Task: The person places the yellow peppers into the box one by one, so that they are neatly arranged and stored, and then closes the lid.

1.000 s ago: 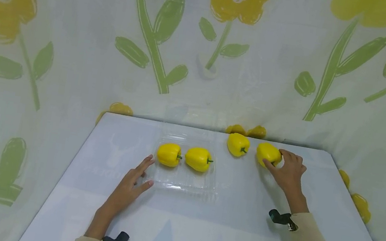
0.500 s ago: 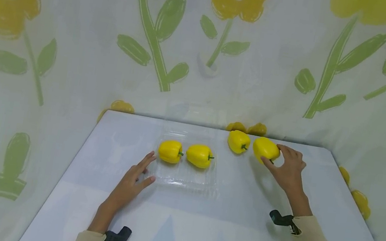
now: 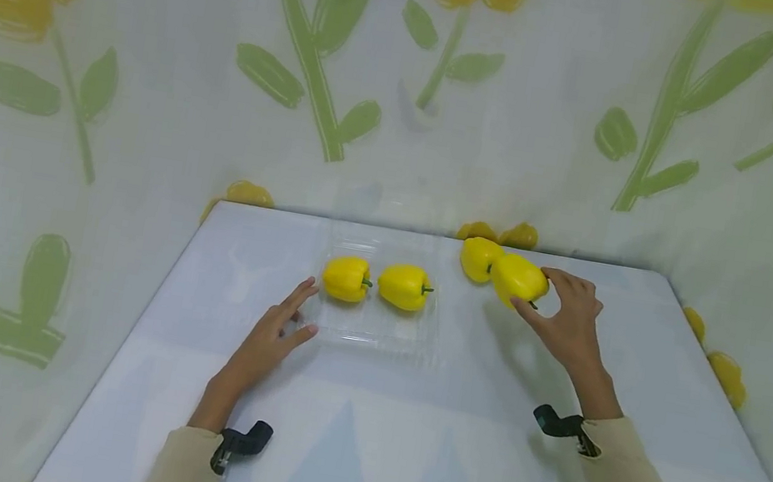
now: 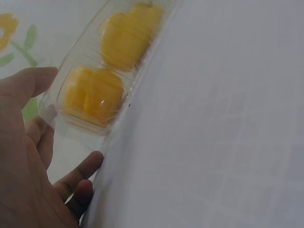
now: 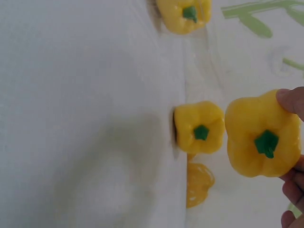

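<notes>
My right hand (image 3: 566,324) grips a yellow bell pepper (image 3: 519,279) (image 5: 259,137) lifted off the white table (image 3: 402,429), thumb below and fingers (image 5: 290,99) on top. Another yellow pepper (image 3: 478,257) (image 5: 199,127) lies just behind it on the table. A clear plastic tray (image 3: 374,319) (image 4: 90,85) holds two yellow peppers (image 3: 347,278) (image 3: 405,286). My left hand (image 3: 272,337) (image 4: 28,161) rests flat on the table, its straight fingers touching the tray's left front corner.
A cloth printed with yellow flowers and green stems (image 3: 310,52) hangs behind and beside the table. Printed yellow blobs show along the table's far edge (image 3: 501,234) and right side (image 3: 723,370). Black wrist mounts (image 3: 241,441) (image 3: 558,424) sit on both sleeves.
My right hand has lifted its pepper and carried it left, so it now overlaps the other loose pepper. The left hand has kept its place at the tray corner.
</notes>
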`<state>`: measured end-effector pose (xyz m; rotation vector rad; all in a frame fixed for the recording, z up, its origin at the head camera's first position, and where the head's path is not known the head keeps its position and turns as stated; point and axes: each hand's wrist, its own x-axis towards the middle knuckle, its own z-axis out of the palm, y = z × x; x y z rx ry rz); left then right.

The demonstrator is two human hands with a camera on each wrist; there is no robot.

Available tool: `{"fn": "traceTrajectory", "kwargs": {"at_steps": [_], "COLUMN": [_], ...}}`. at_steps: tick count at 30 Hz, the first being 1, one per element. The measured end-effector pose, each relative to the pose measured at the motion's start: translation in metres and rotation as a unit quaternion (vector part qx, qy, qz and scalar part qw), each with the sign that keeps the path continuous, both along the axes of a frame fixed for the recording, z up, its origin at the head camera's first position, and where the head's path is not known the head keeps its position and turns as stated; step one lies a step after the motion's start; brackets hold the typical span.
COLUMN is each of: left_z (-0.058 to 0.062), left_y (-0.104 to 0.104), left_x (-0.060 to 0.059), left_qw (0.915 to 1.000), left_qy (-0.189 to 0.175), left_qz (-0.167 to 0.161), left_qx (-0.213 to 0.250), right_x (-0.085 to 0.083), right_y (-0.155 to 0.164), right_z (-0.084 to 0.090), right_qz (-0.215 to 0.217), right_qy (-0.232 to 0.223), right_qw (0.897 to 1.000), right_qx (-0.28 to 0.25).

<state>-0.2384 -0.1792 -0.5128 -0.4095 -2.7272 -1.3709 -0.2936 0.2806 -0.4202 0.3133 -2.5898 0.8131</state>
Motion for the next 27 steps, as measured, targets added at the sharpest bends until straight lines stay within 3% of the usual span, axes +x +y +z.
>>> {"fn": "traceTrajectory", "kwargs": {"at_steps": [12,21,27], "left_z": [0.001,0.001,0.003], "left_y": [0.000,0.001,0.000], "left_x": [-0.001,-0.002,-0.002], "left_qw": [1.0000,0.9999,0.9999], "left_qy": [0.002,-0.009,-0.013], "left_qz": [-0.004,-0.006,-0.004], "left_qx": [0.005,0.005,0.002], "right_x": [0.012,0.010,0.009], "right_y": [-0.017,-0.035,-0.052], "right_z": [0.012,0.020,0.027], "right_qz": [0.028,0.079,0.105], "right_qy": [0.027,0.048,0.038], "right_qw": [0.999,0.996,0.994], "right_qx": [-0.006,-0.002,-0.006]}}
